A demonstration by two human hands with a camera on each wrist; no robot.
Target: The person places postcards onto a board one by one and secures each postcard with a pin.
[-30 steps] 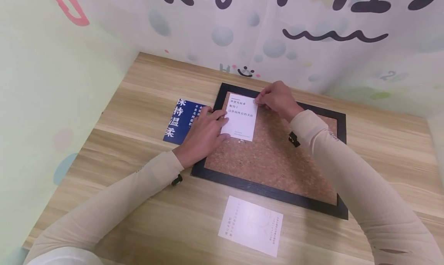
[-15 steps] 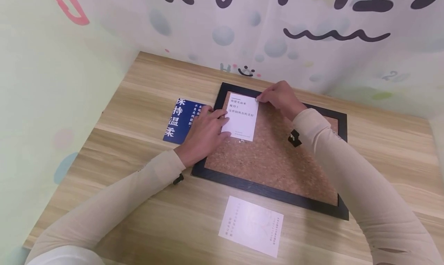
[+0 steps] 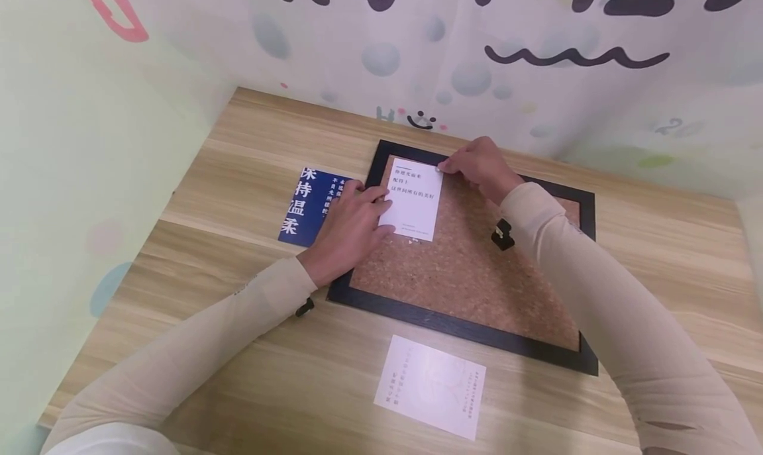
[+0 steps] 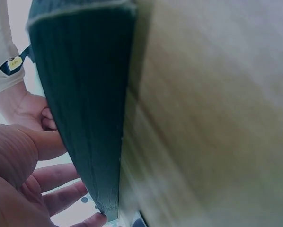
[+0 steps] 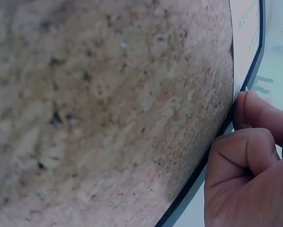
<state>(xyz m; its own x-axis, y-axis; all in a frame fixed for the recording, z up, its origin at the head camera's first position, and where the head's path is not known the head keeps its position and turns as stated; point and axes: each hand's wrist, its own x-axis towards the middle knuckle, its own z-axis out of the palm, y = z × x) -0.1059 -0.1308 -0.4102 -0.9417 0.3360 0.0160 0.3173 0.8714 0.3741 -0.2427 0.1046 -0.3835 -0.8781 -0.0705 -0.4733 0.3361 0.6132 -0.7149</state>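
A white card [image 3: 411,206] with printed characters lies on the upper left of a black-framed corkboard [image 3: 477,276]. My left hand [image 3: 346,230] reaches over the board's left frame, its spread fingertips resting on the card's left edge. At the card's top right corner my right hand [image 3: 479,167] pinches a small pale pushpin [image 3: 439,169] between thumb and finger. Only a tiny bright bit of the pin shows in the right wrist view, so its point is hidden. In the left wrist view the dark frame [image 4: 84,94] blocks the card.
Partly beneath my left hand, a blue card [image 3: 301,206] with white characters lies on the wooden table [image 3: 208,210], left of the board. Another pale card [image 3: 432,389] lies in front of the board. A printed wall [image 3: 334,51] rises behind the table.
Almost nothing differs: both hands keep their places at the card's left edge and top right corner. The whole view shifts slightly.
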